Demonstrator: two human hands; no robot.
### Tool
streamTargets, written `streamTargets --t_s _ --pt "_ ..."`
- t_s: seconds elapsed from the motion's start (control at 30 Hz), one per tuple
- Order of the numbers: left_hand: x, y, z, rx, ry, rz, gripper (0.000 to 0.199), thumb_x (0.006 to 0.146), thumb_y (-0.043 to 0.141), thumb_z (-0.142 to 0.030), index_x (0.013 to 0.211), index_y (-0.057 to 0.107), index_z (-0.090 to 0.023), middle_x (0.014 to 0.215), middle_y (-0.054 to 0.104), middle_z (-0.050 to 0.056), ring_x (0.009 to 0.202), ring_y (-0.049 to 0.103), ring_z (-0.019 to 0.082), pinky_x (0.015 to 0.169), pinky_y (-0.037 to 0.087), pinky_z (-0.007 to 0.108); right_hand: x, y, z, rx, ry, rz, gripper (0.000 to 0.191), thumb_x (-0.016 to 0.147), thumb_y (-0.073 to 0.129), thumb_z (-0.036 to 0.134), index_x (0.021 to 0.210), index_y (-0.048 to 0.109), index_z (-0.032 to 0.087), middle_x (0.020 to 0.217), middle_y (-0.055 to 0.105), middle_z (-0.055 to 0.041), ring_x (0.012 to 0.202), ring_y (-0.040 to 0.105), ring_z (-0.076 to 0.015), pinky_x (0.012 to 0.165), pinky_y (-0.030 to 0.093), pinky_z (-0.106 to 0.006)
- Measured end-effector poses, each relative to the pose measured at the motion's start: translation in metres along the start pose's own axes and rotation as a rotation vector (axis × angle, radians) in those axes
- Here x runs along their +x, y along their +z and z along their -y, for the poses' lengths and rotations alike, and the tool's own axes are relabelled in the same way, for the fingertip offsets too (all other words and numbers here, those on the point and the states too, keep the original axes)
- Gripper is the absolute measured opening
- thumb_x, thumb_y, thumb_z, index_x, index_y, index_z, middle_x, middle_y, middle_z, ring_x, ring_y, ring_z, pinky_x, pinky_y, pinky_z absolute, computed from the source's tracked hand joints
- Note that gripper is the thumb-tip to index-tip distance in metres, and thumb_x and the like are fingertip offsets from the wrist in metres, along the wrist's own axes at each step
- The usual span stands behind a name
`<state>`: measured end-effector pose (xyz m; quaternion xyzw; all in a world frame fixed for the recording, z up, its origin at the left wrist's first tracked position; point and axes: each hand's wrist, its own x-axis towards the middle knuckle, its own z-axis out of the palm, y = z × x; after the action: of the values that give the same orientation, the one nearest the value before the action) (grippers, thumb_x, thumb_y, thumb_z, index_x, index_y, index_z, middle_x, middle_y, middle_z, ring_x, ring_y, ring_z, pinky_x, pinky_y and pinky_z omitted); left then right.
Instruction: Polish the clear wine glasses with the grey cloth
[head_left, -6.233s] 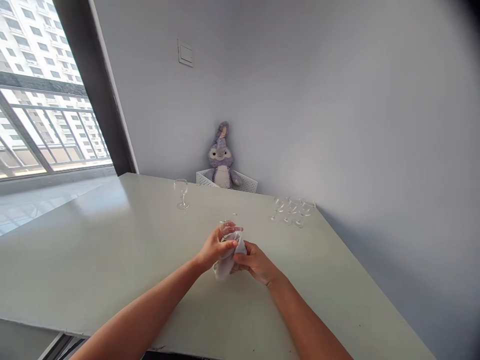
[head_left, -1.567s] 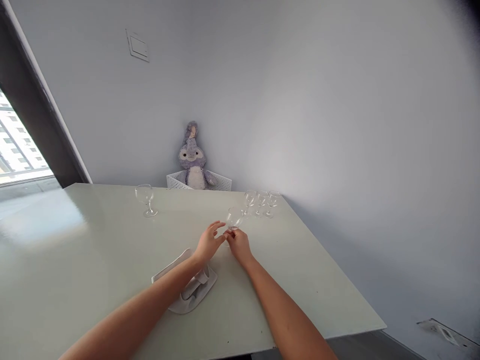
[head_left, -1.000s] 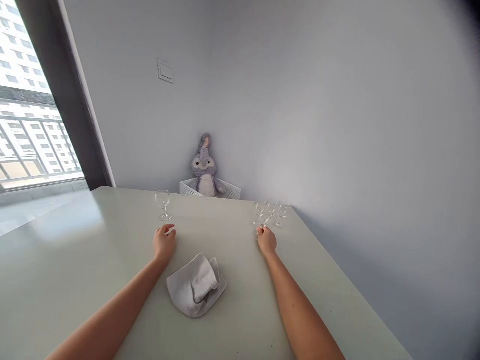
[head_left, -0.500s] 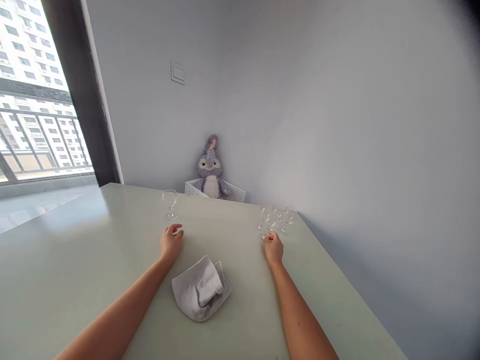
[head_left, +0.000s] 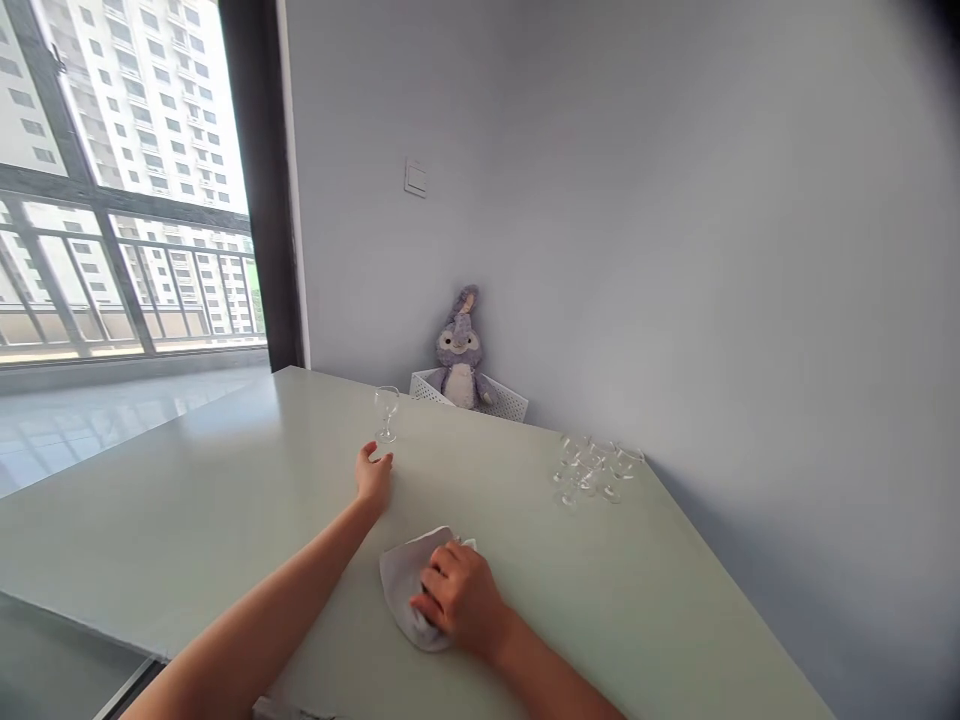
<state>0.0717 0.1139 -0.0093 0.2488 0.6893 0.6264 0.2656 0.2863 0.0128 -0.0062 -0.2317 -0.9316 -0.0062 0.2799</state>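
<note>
A stemmed glass (head_left: 386, 408) stands upright toward the far left of the table. Just in front of its base is my left hand (head_left: 373, 475), with thumb and fingers apart and nothing between them. My right hand (head_left: 461, 598) is on a crumpled light-grey cloth (head_left: 405, 580), its fingers curled into the fabric; the hand covers the cloth's right part. At the far right, several clear stemmed glasses (head_left: 590, 470) stand close together, overlapping in view, and neither hand touches them.
Behind the far edge of the pale table (head_left: 510, 520), a white perforated basket (head_left: 510, 404) holds a purple plush toy (head_left: 460, 365). Walls meet behind it, one running along the table's right side. A large window (head_left: 135, 200) is at the left.
My right hand has left the glass in the right group and come back to the cloth, closing on it. My left hand has moved nearer the single glass. The view has turned left.
</note>
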Motion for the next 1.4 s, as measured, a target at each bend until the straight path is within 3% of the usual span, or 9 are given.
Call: streamTargets --t_s 0.23,0.4,0.5,0.63,0.73,0.9,1.03,1.2,1.4 --pt "0.056 0.014 -0.034 -0.081 -0.044 0.008 0.072 0.066 0.065 -0.025 0.128 0.029 -0.027 0.129 0.038 0.013 0.063 0.055 0.008 0.060 0.045 0.025 -0.009 0.022 -0.007 -0.085 -0.165 0.003 0.066 0.065 0.038 0.077 0.084 0.061 0.018 0.070 0.055 -0.0051 0.068 0.042 -0.0180 0.068 0.033 -0.035" --pt "0.068 0.026 -0.040 -0.154 -0.034 0.149 0.070 0.065 0.065 -0.020 0.126 0.032 -0.024 0.099 0.054 0.006 0.058 0.052 0.006 0.056 0.045 0.022 -0.017 0.013 -0.010 -0.016 -0.140 0.051 0.077 0.056 0.042 0.081 0.105 0.056 0.023 0.081 0.056 -0.0044 0.075 0.043 -0.0202 0.076 0.032 -0.039" --pt "0.059 0.032 -0.039 -0.171 -0.033 0.207 0.068 0.064 0.066 -0.021 0.124 0.035 -0.021 0.080 0.052 0.000 0.055 0.050 0.005 0.055 0.044 0.021 -0.019 0.004 -0.007 0.021 -0.099 0.107 0.066 0.060 0.052 0.073 0.107 0.055 0.027 0.088 0.055 -0.0037 0.081 0.044 -0.0211 0.078 0.031 -0.039" --pt "0.032 0.042 -0.039 -0.176 0.007 0.301 0.065 0.064 0.066 -0.026 0.122 0.038 -0.020 0.074 0.051 -0.002 0.054 0.048 0.005 0.055 0.043 0.021 -0.017 0.000 -0.005 0.058 -0.038 0.080 0.022 0.073 0.058 0.040 0.090 0.060 0.025 0.080 0.056 -0.0028 0.075 0.044 -0.0180 0.071 0.032 -0.034" --pt "0.001 0.045 -0.041 -0.172 0.085 0.364 0.060 0.064 0.067 -0.030 0.119 0.042 -0.023 0.081 0.054 -0.001 0.060 0.051 0.006 0.059 0.043 0.020 -0.012 -0.005 -0.014 0.342 0.220 -0.090 0.018 0.078 0.052 0.034 0.074 0.061 0.020 0.067 0.055 -0.0017 0.069 0.045 -0.0161 0.067 0.033 -0.030" --pt "-0.055 0.039 -0.040 0.097 0.499 0.308 0.055 0.069 0.062 -0.030 0.120 0.042 -0.027 0.093 0.055 0.000 0.063 0.051 0.008 0.064 0.044 0.023 -0.005 -0.034 -0.053 1.324 1.130 -0.551 0.032 0.074 0.054 0.049 0.071 0.060 0.018 0.060 0.058 0.0016 0.057 0.052 -0.0147 0.055 0.039 -0.026" --pt "-0.086 0.031 -0.028 0.284 0.715 0.254 0.048 0.075 0.055 -0.027 0.121 0.041 -0.027 0.100 0.052 0.003 0.072 0.054 0.012 0.066 0.044 0.027 -0.002 -0.049 -0.074 1.747 1.258 -0.757 0.029 0.071 0.056 0.047 0.085 0.061 0.021 0.074 0.067 0.0015 0.065 0.061 -0.0158 0.059 0.046 -0.026" --pt "-0.095 0.026 -0.017 0.429 0.801 0.262 0.046 0.079 0.050 -0.028 0.123 0.039 -0.027 0.101 0.051 0.003 0.075 0.054 0.014 0.067 0.045 0.028 -0.006 -0.047 -0.068 1.297 1.143 -0.878 0.033 0.076 0.050 0.050 0.083 0.060 0.020 0.080 0.063 -0.0003 0.078 0.057 -0.0159 0.069 0.045 -0.026" --pt "-0.101 0.029 -0.018 0.534 0.827 0.269 0.048 0.079 0.052 -0.030 0.125 0.037 -0.028 0.097 0.053 0.004 0.089 0.051 0.020 0.076 0.042 0.034 -0.014 -0.052 -0.056 0.467 0.714 -0.840 0.041 0.090 0.028 0.040 0.111 0.054 0.017 0.105 0.053 -0.0121 0.098 0.046 -0.0219 0.082 0.039 -0.037"
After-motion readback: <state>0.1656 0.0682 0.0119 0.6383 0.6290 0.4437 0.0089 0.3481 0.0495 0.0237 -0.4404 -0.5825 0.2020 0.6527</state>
